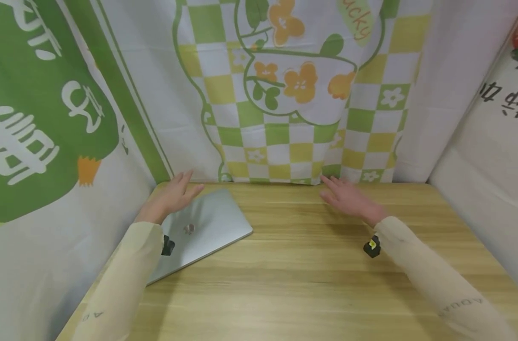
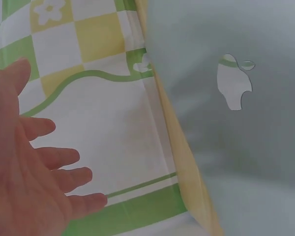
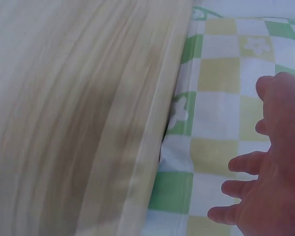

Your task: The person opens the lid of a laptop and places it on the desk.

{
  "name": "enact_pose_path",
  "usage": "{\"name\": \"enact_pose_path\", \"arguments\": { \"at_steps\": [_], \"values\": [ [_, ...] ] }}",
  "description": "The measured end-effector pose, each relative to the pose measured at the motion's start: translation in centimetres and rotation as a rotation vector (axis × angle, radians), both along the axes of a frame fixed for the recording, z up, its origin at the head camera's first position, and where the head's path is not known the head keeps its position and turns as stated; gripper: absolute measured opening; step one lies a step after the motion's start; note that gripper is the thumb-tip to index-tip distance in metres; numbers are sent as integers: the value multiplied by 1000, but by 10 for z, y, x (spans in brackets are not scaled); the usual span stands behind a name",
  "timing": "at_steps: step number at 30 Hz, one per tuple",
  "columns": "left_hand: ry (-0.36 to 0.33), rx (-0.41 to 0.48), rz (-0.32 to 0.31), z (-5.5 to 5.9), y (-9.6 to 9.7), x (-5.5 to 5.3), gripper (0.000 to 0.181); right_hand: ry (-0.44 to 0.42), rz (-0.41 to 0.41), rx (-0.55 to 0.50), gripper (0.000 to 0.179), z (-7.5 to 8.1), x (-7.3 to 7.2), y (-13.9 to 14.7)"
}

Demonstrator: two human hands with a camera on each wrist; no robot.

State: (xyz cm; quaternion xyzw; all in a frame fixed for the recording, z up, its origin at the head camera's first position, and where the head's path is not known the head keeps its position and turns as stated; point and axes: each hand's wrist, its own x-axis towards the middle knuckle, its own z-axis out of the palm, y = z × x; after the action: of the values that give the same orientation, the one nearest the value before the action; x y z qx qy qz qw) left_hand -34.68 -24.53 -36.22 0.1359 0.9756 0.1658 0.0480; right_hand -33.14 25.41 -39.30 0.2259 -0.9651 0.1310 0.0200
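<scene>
A closed silver laptop (image 1: 216, 222) with an apple-shaped logo (image 2: 234, 82) lies at an angle on the left of the wooden table. Over its far left part is my left hand (image 1: 171, 196), fingers straight and spread, holding nothing. The left wrist view shows that hand (image 2: 37, 172) beside the laptop lid (image 2: 187, 29), with a gap between them. My right hand (image 1: 352, 199) reaches out over the far right part of the table, its fingers extended and nothing in them. In the right wrist view, the patterned cloth (image 3: 216, 115) is behind those fingers (image 3: 246, 163).
The wooden table (image 1: 293, 284) ends at a hanging checked cloth (image 1: 301, 151) along its far edge. Printed curtains hang on the left (image 1: 93, 246) and right (image 1: 489, 156). A small black camera (image 1: 372, 247) sits at the right wrist, another (image 1: 167, 246) at the left.
</scene>
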Motion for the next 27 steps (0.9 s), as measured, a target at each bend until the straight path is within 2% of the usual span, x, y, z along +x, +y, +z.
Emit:
{"name": "enact_pose_path", "arguments": {
  "at_steps": [7,11,16,27],
  "values": [
    [-16,87,-9,-7,-6,7,89,13,16,-103,65,-14,-1,-16],
    [10,119,-6,-13,-14,13,86,23,45,-120,64,-20,-1,-33],
    [34,127,11,-19,-24,21,83,-14,54,-142,64,-28,3,-52],
    [29,109,39,-33,-36,31,84,-46,105,-231,64,-42,6,-79]
  ]
}}
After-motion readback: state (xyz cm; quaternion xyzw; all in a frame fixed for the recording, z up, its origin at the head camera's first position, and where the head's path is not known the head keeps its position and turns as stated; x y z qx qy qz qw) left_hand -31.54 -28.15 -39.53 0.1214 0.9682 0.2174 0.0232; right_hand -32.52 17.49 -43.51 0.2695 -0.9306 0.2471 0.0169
